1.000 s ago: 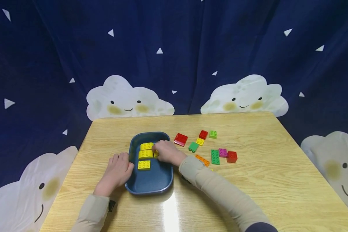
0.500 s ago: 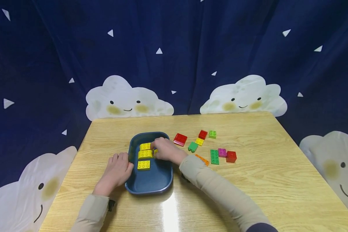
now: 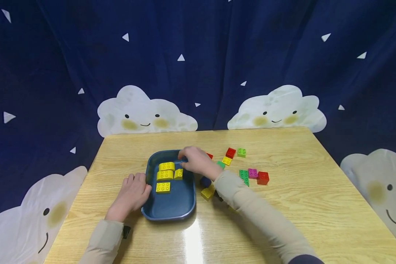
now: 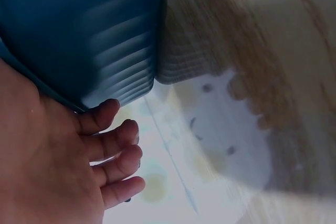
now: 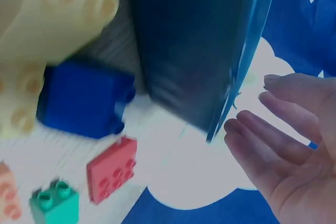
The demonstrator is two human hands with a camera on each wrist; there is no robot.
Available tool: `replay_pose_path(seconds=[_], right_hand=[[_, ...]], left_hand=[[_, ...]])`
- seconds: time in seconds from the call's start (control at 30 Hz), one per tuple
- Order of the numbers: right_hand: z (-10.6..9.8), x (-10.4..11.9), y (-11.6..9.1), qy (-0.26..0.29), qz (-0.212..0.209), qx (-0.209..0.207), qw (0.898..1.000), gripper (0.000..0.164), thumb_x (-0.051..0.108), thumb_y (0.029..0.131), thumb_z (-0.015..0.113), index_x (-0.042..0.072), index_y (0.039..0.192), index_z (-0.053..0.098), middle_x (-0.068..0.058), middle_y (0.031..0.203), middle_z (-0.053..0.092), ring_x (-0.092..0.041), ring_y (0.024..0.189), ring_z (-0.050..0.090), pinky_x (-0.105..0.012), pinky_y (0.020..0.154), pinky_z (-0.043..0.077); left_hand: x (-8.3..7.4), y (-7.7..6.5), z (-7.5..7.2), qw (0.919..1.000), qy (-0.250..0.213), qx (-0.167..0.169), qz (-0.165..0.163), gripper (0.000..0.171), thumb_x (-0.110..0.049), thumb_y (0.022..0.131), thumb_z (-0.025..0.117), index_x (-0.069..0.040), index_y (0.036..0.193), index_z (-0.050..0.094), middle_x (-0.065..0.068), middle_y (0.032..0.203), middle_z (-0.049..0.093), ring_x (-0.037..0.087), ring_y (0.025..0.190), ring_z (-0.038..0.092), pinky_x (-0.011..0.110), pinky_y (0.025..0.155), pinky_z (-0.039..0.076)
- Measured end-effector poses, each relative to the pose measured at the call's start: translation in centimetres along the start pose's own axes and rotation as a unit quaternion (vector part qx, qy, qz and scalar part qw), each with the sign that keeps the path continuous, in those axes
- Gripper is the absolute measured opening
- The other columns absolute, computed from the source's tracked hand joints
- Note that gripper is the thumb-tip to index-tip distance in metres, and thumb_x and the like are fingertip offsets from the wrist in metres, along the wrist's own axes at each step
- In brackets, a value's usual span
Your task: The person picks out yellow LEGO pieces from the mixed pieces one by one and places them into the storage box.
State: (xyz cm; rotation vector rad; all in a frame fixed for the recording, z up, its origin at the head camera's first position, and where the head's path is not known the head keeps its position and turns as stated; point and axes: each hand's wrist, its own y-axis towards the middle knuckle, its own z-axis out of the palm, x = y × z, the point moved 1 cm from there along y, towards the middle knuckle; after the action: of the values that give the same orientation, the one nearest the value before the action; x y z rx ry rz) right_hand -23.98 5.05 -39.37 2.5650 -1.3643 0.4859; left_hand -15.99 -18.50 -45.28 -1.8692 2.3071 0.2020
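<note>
The fingers of the right hand are seen straight and a little apart in the right wrist view, and nothing is held between them. This hand is placed over the far right corner of the blue tray, just above the rim. The fingers of the left hand are only loosely bent. They lie on the tabletop against the left wall of the tray, and the thumb is touching the rim; nothing is gripped.

Inside the tray, four yellow bricks are lying in the far half, close together, and the near half is bare. The step in hand is judged to be the moment after a yellow brick is put down in the tray, with the empty right hand near the rim.

To the right of the tray, more bricks are scattered on the tabletop. One more yellow brick lies just beside the right wall of the tray, near the right forearm, and a small yellow brick is further right, among red, green and pink ones. A dark blue brick is also beside the tray.

For the next move, a reach to one of these yellow bricks would probably be needed, with a pinch across its sides, while the tray is kept steady by the left hand.
</note>
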Motion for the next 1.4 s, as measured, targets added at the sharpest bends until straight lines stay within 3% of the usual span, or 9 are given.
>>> replay_pose_path(seconds=[0.23,0.47,0.93,1.17,1.4], right_hand=[[-1.3,-2.4,-0.6,-0.001,0.009,-0.029,1.0,0.024,0.017,0.082,0.068,0.01,0.105,0.069,-0.006,0.105,0.065,-0.018,0.095,0.059,-0.035,0.083,0.047],[-2.0,-5.2,-1.4,-0.018,0.044,-0.03,0.998,0.025,0.014,0.08,0.069,0.008,0.104,0.069,-0.007,0.105,0.066,-0.022,0.098,0.06,-0.037,0.086,0.047],[-0.9,-11.4,-3.3,-0.011,0.091,-0.044,0.995,0.021,0.008,0.078,0.067,0.001,0.098,0.069,-0.011,0.095,0.066,-0.025,0.086,0.058,-0.039,0.079,0.047],[-0.3,-12.8,-4.4,-0.031,0.131,-0.037,0.99,0.018,0.009,0.081,0.066,0.001,0.096,0.07,-0.013,0.097,0.067,-0.027,0.088,0.061,-0.04,0.077,0.049],[0.2,-13.3,-4.9,-0.034,0.122,-0.043,0.991,0.019,0.0,0.074,0.063,0.001,0.091,0.071,-0.012,0.094,0.068,-0.027,0.088,0.061,-0.04,0.078,0.049]], left_hand=[[0.0,-0.1,-0.2,1.0,-0.003,0.003,-0.002,0.027,-0.023,0.088,0.044,0.0,0.101,0.046,0.009,0.088,0.042,0.029,0.085,0.036,0.042,0.075,0.028],[0.0,-0.1,-0.2,1.0,-0.006,-0.001,-0.003,0.028,-0.023,0.088,0.044,0.001,0.102,0.047,0.009,0.089,0.043,0.029,0.085,0.037,0.042,0.075,0.029],[0.1,-0.1,0.5,0.9999,-0.008,-0.009,0.005,0.021,-0.022,0.089,0.043,-0.002,0.095,0.045,0.008,0.084,0.04,0.029,0.083,0.036,0.042,0.074,0.027],[0.0,-0.1,0.4,0.9998,-0.013,-0.011,0.002,0.021,-0.022,0.089,0.044,-0.002,0.096,0.045,0.008,0.085,0.041,0.029,0.083,0.036,0.041,0.074,0.027],[0.1,-0.1,0.2,0.9998,-0.014,-0.01,0.001,0.022,-0.022,0.089,0.043,-0.002,0.097,0.045,0.008,0.086,0.042,0.029,0.084,0.036,0.042,0.074,0.027]])
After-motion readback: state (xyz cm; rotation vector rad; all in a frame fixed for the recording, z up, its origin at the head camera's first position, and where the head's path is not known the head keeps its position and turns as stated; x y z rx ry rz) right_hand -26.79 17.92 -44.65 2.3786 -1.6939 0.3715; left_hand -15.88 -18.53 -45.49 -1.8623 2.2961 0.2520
